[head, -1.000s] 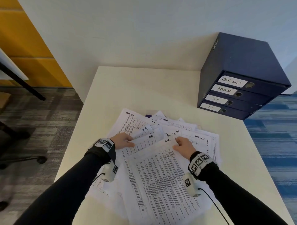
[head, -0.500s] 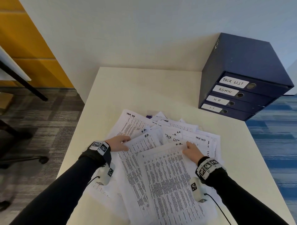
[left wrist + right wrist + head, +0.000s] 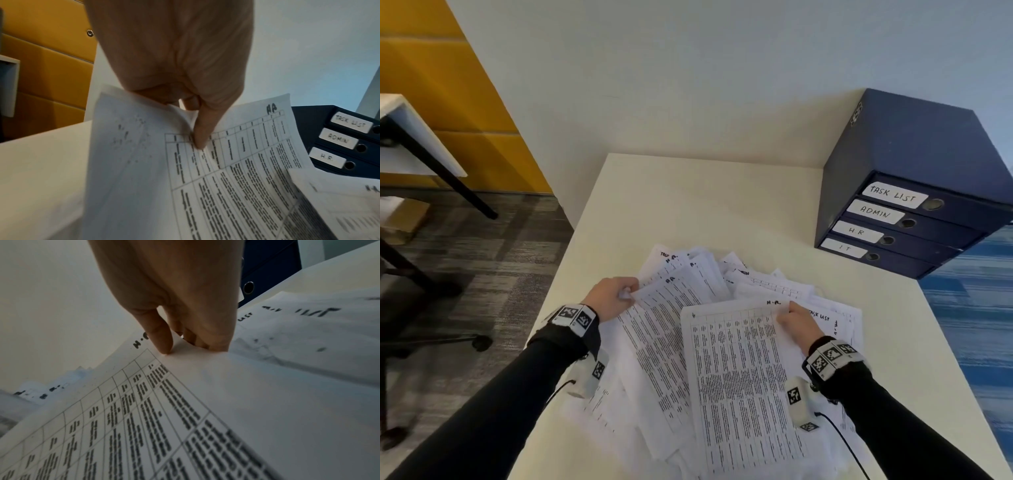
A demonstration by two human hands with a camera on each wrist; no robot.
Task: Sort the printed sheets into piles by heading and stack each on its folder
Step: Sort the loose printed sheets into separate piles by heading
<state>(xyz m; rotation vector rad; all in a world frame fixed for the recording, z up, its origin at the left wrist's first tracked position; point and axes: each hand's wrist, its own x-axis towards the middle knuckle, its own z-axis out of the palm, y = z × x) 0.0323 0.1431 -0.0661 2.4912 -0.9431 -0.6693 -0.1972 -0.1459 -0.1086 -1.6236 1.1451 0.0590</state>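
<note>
A loose pile of printed sheets (image 3: 774,284) lies spread on the cream table (image 3: 705,205). My left hand (image 3: 616,294) pinches the top left corner of one table-printed sheet (image 3: 664,329), thumb on its face in the left wrist view (image 3: 200,134); its heading is blurred. My right hand (image 3: 796,322) pinches the top edge of a sheet (image 3: 736,377) headed "H.R.", seen close in the right wrist view (image 3: 164,418). Both sheets are lifted a little off the pile. Dark blue folders (image 3: 914,219), labelled TASK LIST, ADMIN, HR and IT, are stacked at the back right.
The table's left edge (image 3: 558,291) drops to grey carpet with a chair base (image 3: 479,342) nearby. Another desk (image 3: 421,150) stands at far left before a yellow wall panel. Bare tabletop lies between the pile and the white wall.
The two top sheets have drawn apart: my left hand went left and now pinches its sheet's corner, my right hand went right with the H.R. sheet. Both sheets have lifted.
</note>
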